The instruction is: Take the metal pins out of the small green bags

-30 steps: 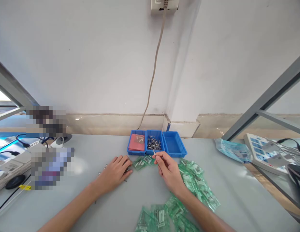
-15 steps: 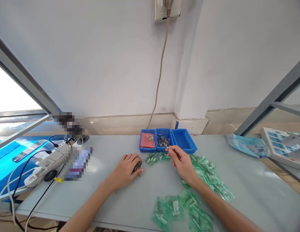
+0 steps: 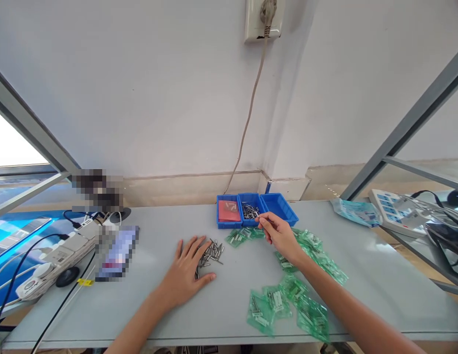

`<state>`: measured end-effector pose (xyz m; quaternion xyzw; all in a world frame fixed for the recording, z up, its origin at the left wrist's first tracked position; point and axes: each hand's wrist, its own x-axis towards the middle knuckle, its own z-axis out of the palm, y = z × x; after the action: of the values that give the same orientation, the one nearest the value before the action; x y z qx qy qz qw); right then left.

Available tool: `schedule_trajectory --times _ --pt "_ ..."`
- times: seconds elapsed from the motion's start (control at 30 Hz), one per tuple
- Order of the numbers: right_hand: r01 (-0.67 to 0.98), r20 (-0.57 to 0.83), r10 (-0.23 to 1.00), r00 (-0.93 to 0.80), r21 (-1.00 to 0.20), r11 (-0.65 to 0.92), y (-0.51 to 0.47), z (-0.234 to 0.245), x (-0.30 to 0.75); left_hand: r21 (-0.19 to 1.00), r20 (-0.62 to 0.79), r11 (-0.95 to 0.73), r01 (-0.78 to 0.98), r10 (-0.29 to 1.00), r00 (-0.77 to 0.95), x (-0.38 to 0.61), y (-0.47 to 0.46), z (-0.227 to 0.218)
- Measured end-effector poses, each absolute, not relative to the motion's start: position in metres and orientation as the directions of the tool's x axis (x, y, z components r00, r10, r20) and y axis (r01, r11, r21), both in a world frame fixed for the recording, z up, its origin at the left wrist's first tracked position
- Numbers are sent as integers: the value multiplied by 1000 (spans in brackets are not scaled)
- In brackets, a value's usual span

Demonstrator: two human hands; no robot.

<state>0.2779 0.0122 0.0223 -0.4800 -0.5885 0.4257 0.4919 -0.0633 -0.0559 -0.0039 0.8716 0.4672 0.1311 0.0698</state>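
Note:
My left hand lies on the grey table with its fingers spread, beside and partly over a loose pile of small metal pins. At the front edge of the middle blue bin, which holds more metal pins, my right hand is closed in a pinch. A thin metal pin shows at those fingertips, mostly hidden by them. Green plastic bags with small metal parts inside lie under and around my right wrist. More green bags rest near the table's front edge.
A left blue bin contains red packets; another blue bin adjoins on the right. Left are a power strip, cables and a phone. A blue-and-white plastic package and a white device stand at right.
My left hand has spread its fingers and uncovered much of the pin pile. My right hand stays pinched by the middle bin. The camera view has shifted slightly.

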Motion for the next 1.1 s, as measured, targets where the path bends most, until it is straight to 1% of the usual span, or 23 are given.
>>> schedule_trajectory --times 0.17,0.27,0.4,0.63,0.77,0.9,1.03,1.1 --pt "166 165 982 -95 -970 179 15 35 274 267 184 -569 778 822 538 -49 -49 -6" --pt "181 165 979 -118 -966 185 16 40 277 296 202 -553 779 833 515 -37 -46 -7" --pt "161 173 975 -138 -968 195 20 39 279 350 245 -534 770 845 475 -21 -45 -8" --pt "142 216 964 -154 -961 238 28 30 279 468 338 -554 689 832 439 -3 -36 0" --pt "128 212 967 -141 -965 230 28 25 283 463 349 -572 677 820 455 1 -27 3" --pt "103 176 978 -109 -977 187 28 17 284 457 343 -583 671 812 472 3 -19 5" --pt "41 121 984 -134 -991 127 27 9 283 461 321 -573 678 820 475 2 -15 6" --pt "26 118 982 -149 -992 124 25 7 282 460 313 -569 682 822 475 1 -14 6"
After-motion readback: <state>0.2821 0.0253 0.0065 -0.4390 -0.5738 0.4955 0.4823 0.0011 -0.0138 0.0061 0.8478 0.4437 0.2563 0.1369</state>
